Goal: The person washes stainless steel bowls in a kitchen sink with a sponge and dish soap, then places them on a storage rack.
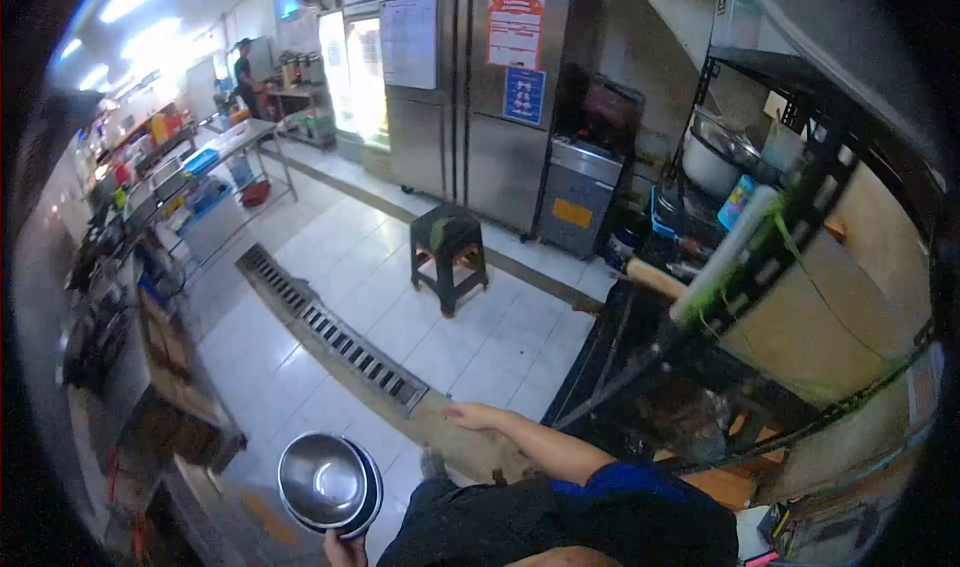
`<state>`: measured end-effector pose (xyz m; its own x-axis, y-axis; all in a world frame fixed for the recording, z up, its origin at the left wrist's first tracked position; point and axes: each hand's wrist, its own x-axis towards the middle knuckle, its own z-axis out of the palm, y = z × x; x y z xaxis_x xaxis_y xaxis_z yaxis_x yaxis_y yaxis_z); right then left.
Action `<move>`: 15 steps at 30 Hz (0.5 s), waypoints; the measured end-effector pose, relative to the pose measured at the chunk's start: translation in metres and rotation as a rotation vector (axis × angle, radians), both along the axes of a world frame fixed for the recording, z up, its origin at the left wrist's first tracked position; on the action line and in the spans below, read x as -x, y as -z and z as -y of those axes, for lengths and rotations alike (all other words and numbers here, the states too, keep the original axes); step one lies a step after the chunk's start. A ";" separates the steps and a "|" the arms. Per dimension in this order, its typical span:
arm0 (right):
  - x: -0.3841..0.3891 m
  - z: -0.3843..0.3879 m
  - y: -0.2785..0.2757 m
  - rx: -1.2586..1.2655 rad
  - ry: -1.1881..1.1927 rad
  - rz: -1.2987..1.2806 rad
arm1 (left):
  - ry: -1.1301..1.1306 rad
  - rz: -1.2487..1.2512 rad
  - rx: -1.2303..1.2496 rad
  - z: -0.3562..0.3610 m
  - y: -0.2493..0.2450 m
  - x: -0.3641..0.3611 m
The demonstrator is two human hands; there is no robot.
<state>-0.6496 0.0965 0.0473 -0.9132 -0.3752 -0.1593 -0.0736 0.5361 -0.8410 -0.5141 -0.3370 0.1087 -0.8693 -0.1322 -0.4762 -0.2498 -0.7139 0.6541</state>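
My left hand grips the lower rim of a shiny steel bowl at the bottom of the view. A second rim shows behind it, so the bowls look nested. The bowl's inside faces up toward me and nothing shows in it. My right hand is stretched out over the floor near the end of the drain grate, holding nothing, its fingers loosely extended.
A black stool stands on the white tiles beyond the drain grate. Steel fridges line the back. A black rack with pots is at right, a worktable at left. Another person stands far off.
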 end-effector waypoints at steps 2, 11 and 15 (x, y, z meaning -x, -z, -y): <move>0.072 0.010 -0.117 0.110 -0.001 0.095 | 0.113 0.052 0.059 -0.017 0.004 0.067; 0.213 -0.180 -0.371 0.571 0.666 -0.837 | 0.809 0.017 0.332 -0.145 -0.026 0.398; 0.157 -0.270 -0.495 0.335 1.127 -1.581 | 1.137 -0.104 0.458 -0.246 -0.033 0.506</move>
